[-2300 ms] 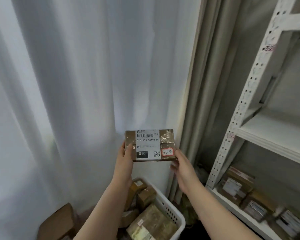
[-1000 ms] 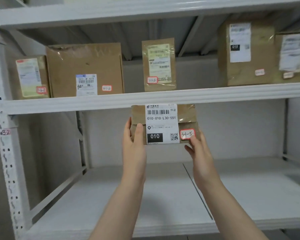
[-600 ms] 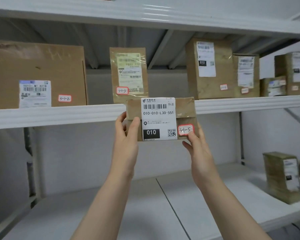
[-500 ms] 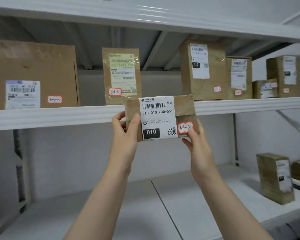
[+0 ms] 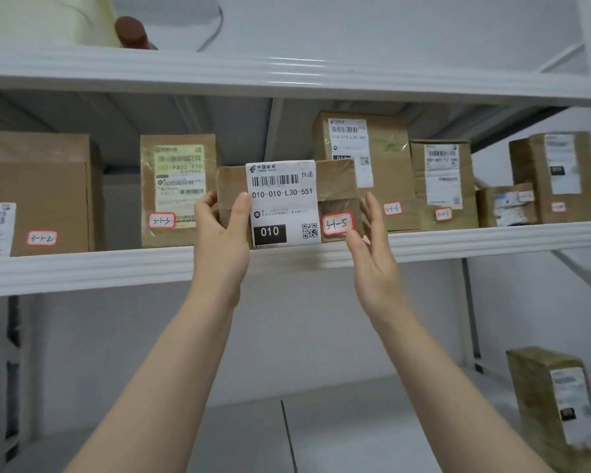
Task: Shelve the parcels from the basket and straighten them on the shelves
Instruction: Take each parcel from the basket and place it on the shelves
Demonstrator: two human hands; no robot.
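I hold a flat brown parcel [image 5: 284, 199] upright; it has a white label reading 010-010-L30-551 and a red-edged sticker marked 3-1-5. Its lower edge is level with the front lip of the middle shelf [image 5: 116, 268], in the gap between the parcel marked 3-1-3 [image 5: 176, 186] and the one marked 3-1-6 [image 5: 386, 155]. My left hand [image 5: 222, 240] grips its left edge, thumb on the front. My right hand [image 5: 372, 264] lies against the right edge with fairly straight fingers, its thumb at the lower right corner. The basket is out of view.
A big box marked 3-1-2 [image 5: 41, 192] stands at the left of that shelf, with several more parcels [image 5: 440, 179] to the right. One parcel [image 5: 553, 404] stands on the lower shelf [image 5: 355, 431]. A brown-capped container [image 5: 130, 32] sits on the top shelf.
I turned from the basket by the curtain to the shelves and raised the parcel from below the middle shelf up to its front lip. My right fingers have straightened along its right edge.
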